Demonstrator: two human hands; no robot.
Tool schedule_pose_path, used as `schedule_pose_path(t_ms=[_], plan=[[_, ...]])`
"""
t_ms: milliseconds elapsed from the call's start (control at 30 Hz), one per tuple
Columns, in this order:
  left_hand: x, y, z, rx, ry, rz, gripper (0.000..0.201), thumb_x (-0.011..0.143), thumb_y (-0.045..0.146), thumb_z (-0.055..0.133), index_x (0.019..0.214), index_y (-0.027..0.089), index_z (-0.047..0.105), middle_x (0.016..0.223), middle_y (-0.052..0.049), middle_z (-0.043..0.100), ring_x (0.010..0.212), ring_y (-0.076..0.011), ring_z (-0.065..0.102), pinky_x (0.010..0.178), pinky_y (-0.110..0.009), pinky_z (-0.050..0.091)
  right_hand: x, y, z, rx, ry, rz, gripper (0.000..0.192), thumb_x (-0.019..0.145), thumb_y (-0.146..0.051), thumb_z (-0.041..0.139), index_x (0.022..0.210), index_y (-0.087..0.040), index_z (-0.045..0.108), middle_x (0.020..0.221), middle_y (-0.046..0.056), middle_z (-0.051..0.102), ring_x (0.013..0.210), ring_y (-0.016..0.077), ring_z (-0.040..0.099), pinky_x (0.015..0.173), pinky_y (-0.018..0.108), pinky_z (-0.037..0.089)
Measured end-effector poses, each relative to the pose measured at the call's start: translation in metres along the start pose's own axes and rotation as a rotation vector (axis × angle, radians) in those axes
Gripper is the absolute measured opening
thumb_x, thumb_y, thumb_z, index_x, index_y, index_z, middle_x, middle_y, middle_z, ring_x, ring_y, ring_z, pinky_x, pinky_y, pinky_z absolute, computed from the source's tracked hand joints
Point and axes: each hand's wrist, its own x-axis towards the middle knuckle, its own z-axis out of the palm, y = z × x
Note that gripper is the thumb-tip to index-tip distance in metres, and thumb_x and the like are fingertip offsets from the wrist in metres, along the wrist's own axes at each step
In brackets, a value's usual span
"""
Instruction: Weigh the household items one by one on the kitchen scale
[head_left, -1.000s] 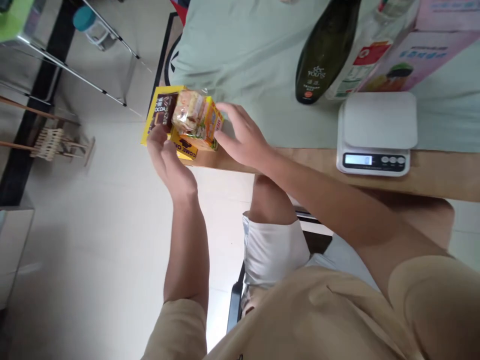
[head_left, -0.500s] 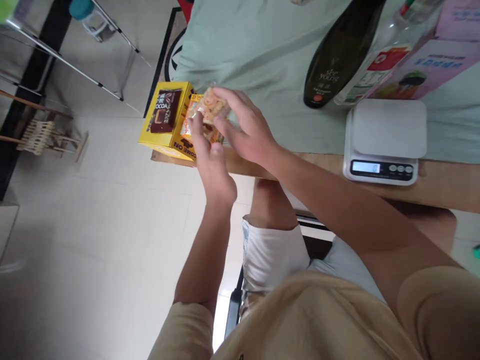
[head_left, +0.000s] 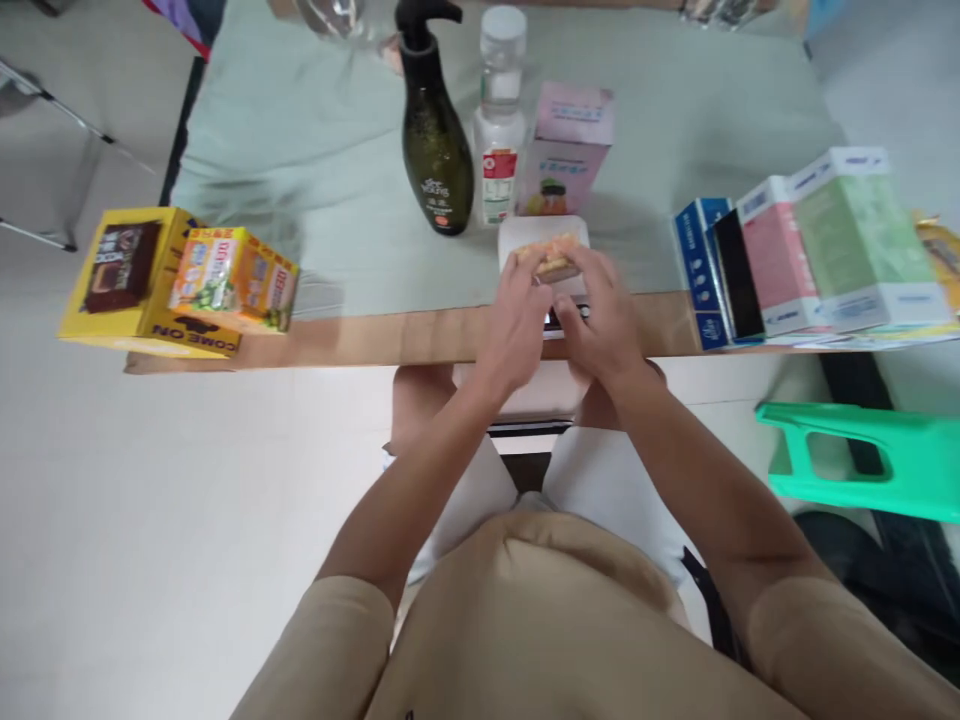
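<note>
Head view, how it will handle: the snack packet [head_left: 551, 257] looks light and soft, a thin crinkly wrapper over something crisp inside, so I would judge it easy to crush and a bit slippery at the film; best taken by its two short ends, as it is here.
Head view, grip: the left hand [head_left: 517, 325] and the right hand [head_left: 600, 320] are both closed on the snack packet, fingertips pinching it from either end with the packet bridging the gap between them.
Head view, where it is: the packet sits just beyond the fingertips, over the white top of the kitchen scale [head_left: 525, 235]; whether it rests on the scale or hangs just above it I cannot tell.
Head view, looks: small, oblong, orange and pale, see-through wrapper; print too blurred to read.
Head view, beyond the grip: dark pump bottle [head_left: 435, 150], clear bottle [head_left: 499, 130] and pink carton [head_left: 566, 145] stand past the scale on the green cloth [head_left: 300, 150].
Head view, off to the left of the hands: yellow box [head_left: 124, 285] with an orange pack [head_left: 232, 275] against it, well apart.
Head view, off to the right: a row of boxes [head_left: 810, 240] near the table edge [head_left: 375, 335].
</note>
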Motion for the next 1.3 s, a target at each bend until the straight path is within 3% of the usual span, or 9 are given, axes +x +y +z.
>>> schedule_pose_path(t_ms=[200, 333, 400, 433, 500, 567, 700, 833, 1300], plan=[[0.048, 0.006, 0.009, 0.05, 0.045, -0.09, 0.036, 0.105, 0.039, 0.041, 0.13, 0.025, 0.063, 0.138, -0.005, 0.068, 0.134, -0.0227, 0.062, 0.119, -0.037, 0.047, 0.027, 0.028, 0.001, -0.005, -0.083, 0.022, 0.057, 0.1, -0.057, 0.043, 0.142, -0.02, 0.055, 0.147, 0.017, 0.062, 0.139, 0.0317, 0.058, 0.123, 0.057, 0.045], [0.04, -0.007, -0.008, 0.063, 0.208, -0.112, 0.029, 0.103, 0.033, 0.045, 0.123, 0.024, 0.064, 0.13, -0.006, 0.07, 0.125, -0.0195, 0.065, 0.11, -0.035, 0.05, 0.017, 0.041, 0.001, -0.011, -0.009, 0.023, 0.045, 0.099, -0.05, 0.047, 0.133, -0.025, 0.062, 0.136, 0.013, 0.068, 0.13, 0.0306, 0.063, 0.118, 0.055, 0.049], [0.027, -0.018, -0.024, 0.096, 0.306, -0.085, 0.021, 0.101, 0.029, 0.047, 0.107, 0.024, 0.066, 0.114, -0.005, 0.071, 0.112, -0.0173, 0.066, 0.101, -0.031, 0.051, 0.005, 0.052, -0.003, -0.005, 0.072, 0.061, 0.04, 0.099, -0.046, 0.046, 0.127, -0.025, 0.065, 0.129, 0.013, 0.07, 0.125, 0.0294, 0.065, 0.114, 0.052, 0.052], [0.02, -0.024, -0.032, 0.129, 0.343, -0.09, 0.019, 0.1, 0.028, 0.048, 0.093, 0.023, 0.064, 0.099, -0.003, 0.068, 0.1, -0.016, 0.064, 0.093, -0.029, 0.051, 0.0, 0.059, -0.006, 0.002, 0.115, 0.091, 0.038, 0.098, -0.045, 0.047, 0.122, -0.024, 0.067, 0.124, 0.013, 0.071, 0.121, 0.0292, 0.067, 0.11, 0.051, 0.054], [0.008, -0.034, -0.048, 0.217, 0.399, -0.135, 0.036, 0.099, 0.026, 0.049, 0.064, 0.021, 0.045, 0.066, 0.001, 0.047, 0.069, -0.0125, 0.049, 0.071, -0.026, 0.044, -0.009, 0.071, -0.011, 0.024, 0.182, 0.165, 0.035, 0.096, -0.044, 0.047, 0.113, -0.022, 0.069, 0.113, 0.013, 0.073, 0.11, 0.0287, 0.069, 0.102, 0.05, 0.057], [0.0, -0.041, -0.059, 0.273, 0.426, -0.177, 0.047, 0.099, 0.024, 0.05, 0.058, 0.021, 0.026, 0.058, 0.004, 0.025, 0.058, -0.0107, 0.029, 0.059, -0.027, 0.031, -0.013, 0.081, -0.013, 0.064, 0.222, 0.247, 0.032, 0.094, -0.042, 0.046, 0.104, -0.022, 0.068, 0.103, 0.012, 0.072, 0.1, 0.0271, 0.07, 0.095, 0.048, 0.058], [-0.001, -0.042, -0.062, 0.271, 0.437, -0.196, 0.047, 0.096, 0.016, 0.049, 0.06, 0.021, 0.019, 0.06, 0.005, 0.017, 0.057, -0.0097, 0.02, 0.057, -0.03, 0.02, -0.01, 0.082, -0.012, 0.105, 0.272, 0.388, 0.026, 0.094, -0.038, 0.041, 0.087, -0.024, 0.062, 0.089, 0.008, 0.071, 0.09, 0.0239, 0.069, 0.09, 0.044, 0.056], [0.0, -0.038, -0.056, 0.267, 0.439, -0.204, 0.047, 0.092, 0.009, 0.05, 0.06, 0.021, 0.017, 0.06, 0.005, 0.014, 0.056, -0.0092, 0.018, 0.057, -0.03, 0.018, -0.008, 0.073, -0.013, 0.101, 0.216, 0.427, 0.024, 0.092, -0.035, 0.044, 0.077, -0.024, 0.059, 0.081, 0.007, 0.07, 0.084, 0.0222, 0.066, 0.083, 0.04, 0.054], [-0.002, -0.044, -0.055, 0.349, 0.424, -0.182, 0.046, 0.09, 0.015, 0.052, 0.056, 0.02, 0.022, 0.055, 0.004, 0.019, 0.053, -0.0091, 0.022, 0.057, -0.032, 0.017, -0.01, 0.07, -0.016, 0.104, 0.166, 0.451, 0.029, 0.092, -0.037, 0.045, 0.069, -0.023, 0.057, 0.067, 0.002, 0.06, 0.073, 0.0205, 0.06, 0.077, 0.037, 0.045]])
